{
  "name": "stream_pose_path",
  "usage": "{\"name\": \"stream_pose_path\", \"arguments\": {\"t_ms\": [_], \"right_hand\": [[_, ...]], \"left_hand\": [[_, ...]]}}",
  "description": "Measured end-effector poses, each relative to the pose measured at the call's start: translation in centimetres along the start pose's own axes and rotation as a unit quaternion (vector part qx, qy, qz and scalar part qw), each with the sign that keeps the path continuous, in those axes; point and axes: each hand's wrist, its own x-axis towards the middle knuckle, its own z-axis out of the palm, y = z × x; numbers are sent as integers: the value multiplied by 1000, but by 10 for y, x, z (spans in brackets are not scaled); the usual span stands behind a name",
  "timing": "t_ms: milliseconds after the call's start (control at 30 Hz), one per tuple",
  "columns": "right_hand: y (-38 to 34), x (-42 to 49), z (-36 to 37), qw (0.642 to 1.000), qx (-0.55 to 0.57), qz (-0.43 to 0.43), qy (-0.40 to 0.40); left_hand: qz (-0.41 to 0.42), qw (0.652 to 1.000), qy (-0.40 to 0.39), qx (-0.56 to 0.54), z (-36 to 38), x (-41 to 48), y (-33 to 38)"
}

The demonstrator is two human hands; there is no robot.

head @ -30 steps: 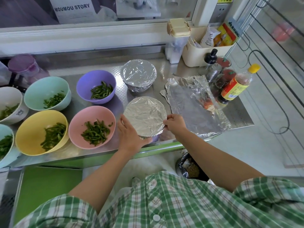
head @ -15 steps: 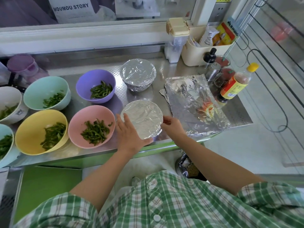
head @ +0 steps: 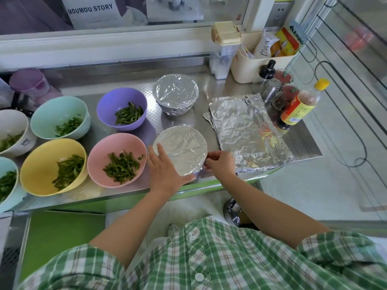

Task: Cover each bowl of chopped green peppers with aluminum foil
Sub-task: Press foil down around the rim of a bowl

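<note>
A foil-covered bowl [head: 181, 149] stands near the counter's front edge. My left hand [head: 165, 167] lies against its left side, fingers spread over the foil rim. On its right side, my right hand [head: 219, 163] pinches the foil edge. A second foil-wrapped bowl [head: 175, 93] stands behind it. Loose foil sheets [head: 247, 128] lie flat to the right. Uncovered bowls with chopped green peppers sit to the left: pink [head: 104, 151], purple [head: 111, 105], yellow [head: 37, 164], mint [head: 48, 114], white [head: 12, 124] and a light blue one [head: 8, 164] at the frame's edge.
A steel counter [head: 301, 143] carries everything. A sauce bottle [head: 297, 107], spice jars [head: 287, 95], a shaker [head: 272, 86], a cream caddy [head: 247, 65] and a lidded container [head: 224, 51] crowd the back right. A purple-lidded jar [head: 29, 84] stands back left.
The covered bowl has slid a little left and back. Both hands stay on its sides, and my right hand has shifted along the rim.
</note>
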Motion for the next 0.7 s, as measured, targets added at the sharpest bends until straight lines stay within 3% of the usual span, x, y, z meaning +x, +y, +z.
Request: {"name": "stream_pose_path", "arguments": {"t_ms": [700], "right_hand": [[-35, 4, 10, 995, -48, -24, -85]], "left_hand": [[-31, 998, 50, -4, -6, -9, -18]]}}
